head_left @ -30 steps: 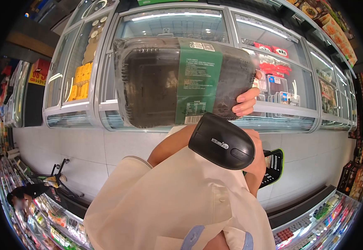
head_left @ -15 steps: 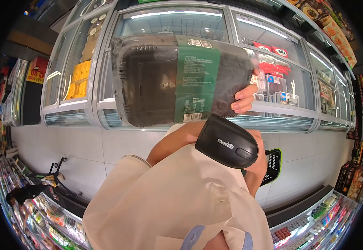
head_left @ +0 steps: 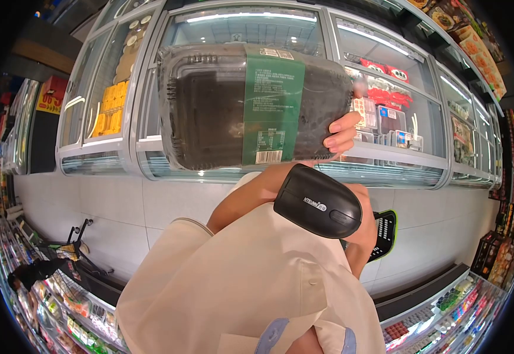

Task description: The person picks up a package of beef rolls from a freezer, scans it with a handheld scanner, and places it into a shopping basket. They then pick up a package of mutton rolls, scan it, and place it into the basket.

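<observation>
A large black plastic tray pack (head_left: pixel 209 112) in clear wrap, with a green printed paper band (head_left: pixel 273 106) around its middle, is held up in front of the freezers. My left hand (head_left: pixel 342 133) grips its right end, fingers curled over the edge; the forearm passes beneath the pack. A barcode (head_left: pixel 268 156) shows at the band's lower end. Just below the pack, my right hand (head_left: pixel 364 221) is wrapped around a black handheld barcode scanner (head_left: pixel 317 202), whose body hides most of that hand. The scanner's handle is out of sight.
Glass-door freezers (head_left: pixel 292 171) with packaged food line the far side. A black shopping basket with a green rim (head_left: pixel 386 236) is partly hidden behind my right arm. A wheeled cart (head_left: pixel 77 248) and a person (head_left: pixel 35 272) are at left. Stocked shelves (head_left: pixel 434 312) run behind me.
The tray pack has risen a little and shifted slightly left, with my left hand still gripping it. My right hand and the scanner have moved only slightly left.
</observation>
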`<action>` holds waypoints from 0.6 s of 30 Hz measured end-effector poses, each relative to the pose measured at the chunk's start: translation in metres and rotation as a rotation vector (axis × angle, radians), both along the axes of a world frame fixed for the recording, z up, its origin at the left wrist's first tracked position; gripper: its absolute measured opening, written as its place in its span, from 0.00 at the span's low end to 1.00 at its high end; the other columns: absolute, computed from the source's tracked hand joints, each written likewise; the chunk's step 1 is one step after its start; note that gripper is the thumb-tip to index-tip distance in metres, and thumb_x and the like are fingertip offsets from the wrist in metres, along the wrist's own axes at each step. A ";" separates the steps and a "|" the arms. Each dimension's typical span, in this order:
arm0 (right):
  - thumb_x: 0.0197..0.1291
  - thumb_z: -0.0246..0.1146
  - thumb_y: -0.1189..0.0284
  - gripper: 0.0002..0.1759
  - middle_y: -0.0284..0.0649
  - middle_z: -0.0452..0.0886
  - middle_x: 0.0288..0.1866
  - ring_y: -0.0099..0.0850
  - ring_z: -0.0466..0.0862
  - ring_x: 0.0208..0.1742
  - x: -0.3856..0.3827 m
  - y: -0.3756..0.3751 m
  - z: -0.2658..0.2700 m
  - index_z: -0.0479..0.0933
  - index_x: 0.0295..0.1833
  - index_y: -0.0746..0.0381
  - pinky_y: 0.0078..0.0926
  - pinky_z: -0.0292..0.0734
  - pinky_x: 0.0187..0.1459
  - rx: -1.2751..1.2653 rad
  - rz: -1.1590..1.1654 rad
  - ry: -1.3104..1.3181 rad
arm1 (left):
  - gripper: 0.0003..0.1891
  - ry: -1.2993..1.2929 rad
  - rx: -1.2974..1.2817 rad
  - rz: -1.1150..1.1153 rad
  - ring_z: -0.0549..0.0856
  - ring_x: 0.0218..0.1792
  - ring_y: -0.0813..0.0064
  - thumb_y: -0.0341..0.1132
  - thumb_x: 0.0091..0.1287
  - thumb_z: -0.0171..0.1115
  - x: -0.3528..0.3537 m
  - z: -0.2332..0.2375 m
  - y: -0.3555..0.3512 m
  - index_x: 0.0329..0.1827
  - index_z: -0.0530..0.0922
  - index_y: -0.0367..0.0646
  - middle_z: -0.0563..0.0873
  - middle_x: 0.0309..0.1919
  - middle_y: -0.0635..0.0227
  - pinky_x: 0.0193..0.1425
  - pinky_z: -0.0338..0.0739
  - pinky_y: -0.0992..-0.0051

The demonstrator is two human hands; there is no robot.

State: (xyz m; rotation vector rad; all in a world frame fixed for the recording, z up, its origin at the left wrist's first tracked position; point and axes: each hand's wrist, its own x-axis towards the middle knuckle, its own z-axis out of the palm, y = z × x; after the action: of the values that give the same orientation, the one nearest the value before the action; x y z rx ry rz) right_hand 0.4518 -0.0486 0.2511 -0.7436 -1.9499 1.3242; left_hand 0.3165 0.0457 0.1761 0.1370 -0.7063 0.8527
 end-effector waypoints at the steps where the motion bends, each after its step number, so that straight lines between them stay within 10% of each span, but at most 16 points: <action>1: 0.39 0.72 0.70 0.19 0.46 0.77 0.27 0.46 0.75 0.23 0.001 -0.001 -0.003 0.75 0.34 0.70 0.33 0.71 0.29 0.036 -0.019 -0.015 | 0.26 -0.012 0.040 0.001 0.74 0.29 0.73 0.44 0.72 0.53 0.000 -0.001 0.002 0.68 0.62 0.38 0.70 0.33 0.66 0.39 0.71 0.75; 13: 0.38 0.76 0.70 0.23 0.46 0.83 0.35 0.41 0.82 0.33 0.021 -0.006 -0.013 0.78 0.41 0.69 0.30 0.75 0.41 0.138 -0.133 -0.152 | 0.33 0.157 -0.013 0.246 0.75 0.26 0.72 0.52 0.72 0.50 0.000 -0.008 0.009 0.71 0.60 0.35 0.72 0.31 0.63 0.34 0.70 0.73; 18: 0.35 0.79 0.75 0.36 0.44 0.74 0.58 0.35 0.76 0.57 0.079 -0.050 -0.094 0.76 0.55 0.67 0.34 0.69 0.60 -0.022 -0.815 -0.039 | 0.36 0.469 -0.002 0.400 0.78 0.33 0.65 0.54 0.70 0.55 -0.021 -0.021 0.024 0.70 0.62 0.32 0.74 0.38 0.58 0.40 0.73 0.70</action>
State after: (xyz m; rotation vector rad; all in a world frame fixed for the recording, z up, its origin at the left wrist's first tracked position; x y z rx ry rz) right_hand 0.5306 -0.0990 0.1574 -1.3856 -1.3933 0.8195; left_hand 0.2953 0.0694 0.1548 0.4719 -0.2358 1.1512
